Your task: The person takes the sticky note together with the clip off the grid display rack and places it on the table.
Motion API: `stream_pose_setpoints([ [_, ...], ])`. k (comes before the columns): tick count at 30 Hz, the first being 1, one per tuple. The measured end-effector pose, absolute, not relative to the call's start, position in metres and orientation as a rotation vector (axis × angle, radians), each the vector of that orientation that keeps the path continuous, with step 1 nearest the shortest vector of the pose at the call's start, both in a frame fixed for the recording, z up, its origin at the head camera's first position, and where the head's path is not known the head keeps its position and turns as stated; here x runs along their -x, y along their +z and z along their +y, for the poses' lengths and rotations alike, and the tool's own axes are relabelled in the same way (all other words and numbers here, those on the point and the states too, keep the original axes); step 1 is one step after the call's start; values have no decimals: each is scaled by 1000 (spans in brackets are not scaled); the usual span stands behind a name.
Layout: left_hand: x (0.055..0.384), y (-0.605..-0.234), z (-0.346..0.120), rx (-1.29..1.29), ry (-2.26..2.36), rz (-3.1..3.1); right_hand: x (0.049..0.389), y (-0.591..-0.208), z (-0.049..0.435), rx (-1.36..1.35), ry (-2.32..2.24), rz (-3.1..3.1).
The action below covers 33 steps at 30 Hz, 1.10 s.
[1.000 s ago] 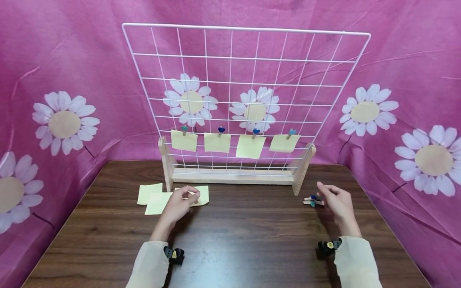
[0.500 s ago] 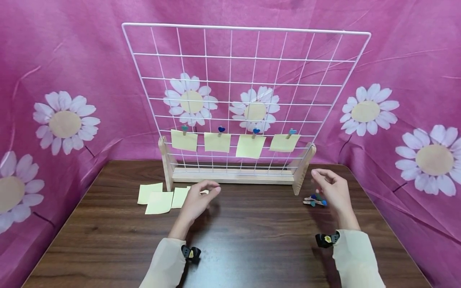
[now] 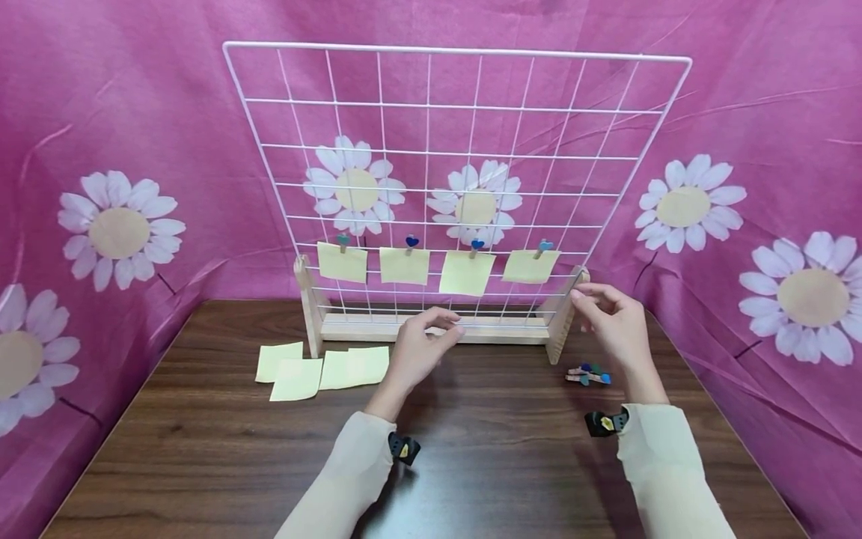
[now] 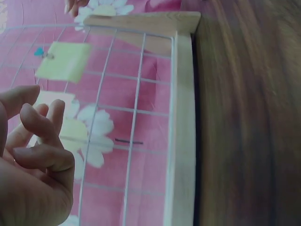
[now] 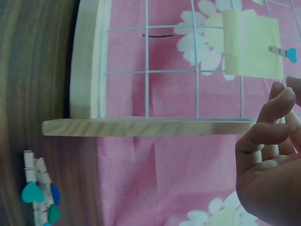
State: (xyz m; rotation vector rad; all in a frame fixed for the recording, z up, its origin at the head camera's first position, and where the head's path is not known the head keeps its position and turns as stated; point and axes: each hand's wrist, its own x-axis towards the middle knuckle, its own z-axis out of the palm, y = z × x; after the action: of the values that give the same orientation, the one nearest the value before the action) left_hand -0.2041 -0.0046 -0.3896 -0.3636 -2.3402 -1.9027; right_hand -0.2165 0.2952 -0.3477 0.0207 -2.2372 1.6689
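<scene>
In the head view my left hand (image 3: 420, 348) hovers in front of the rack's wooden base bar, fingers loosely bent, with nothing seen in it. My right hand (image 3: 616, 329) is raised beside the rack's right wooden foot (image 3: 564, 322), fingers bent and no object visible between them. A white wire grid rack (image 3: 458, 52) stands upright on the table. Several yellow sticky notes (image 3: 468, 274) hang in a row low on it, each under a small clothespin (image 3: 411, 242) with a coloured heart. The right wrist view has my right fingertips near the rightmost hanging note (image 5: 254, 44).
Loose yellow notes (image 3: 296, 379) lie on the brown wooden table (image 3: 202, 449) left of the rack, some overlapping. A small pile of heart clothespins (image 3: 588, 375) rests below the right hand. Pink flowered cloth (image 3: 135, 90) surrounds the table behind and at both sides.
My left hand has moved right and forward from the loose notes, uncovering them. My right hand has risen forward, away from the clothespin pile toward the rack. Notes on the grid look unchanged.
</scene>
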Motion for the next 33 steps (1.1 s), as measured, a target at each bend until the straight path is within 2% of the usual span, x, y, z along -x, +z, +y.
stream_pose_setpoints([
  [13, 221, -367, 25, 382, -1914, -2330, 233, -330, 291, -191, 1652, -2150],
  [24, 230, -357, 44, 348, -1913, -2327, 240, -310, 285, -197, 1539, -2224],
  [33, 239, -347, 46, 344, -1954, -2316, 233, -289, 263, -300, 1529, -2245],
])
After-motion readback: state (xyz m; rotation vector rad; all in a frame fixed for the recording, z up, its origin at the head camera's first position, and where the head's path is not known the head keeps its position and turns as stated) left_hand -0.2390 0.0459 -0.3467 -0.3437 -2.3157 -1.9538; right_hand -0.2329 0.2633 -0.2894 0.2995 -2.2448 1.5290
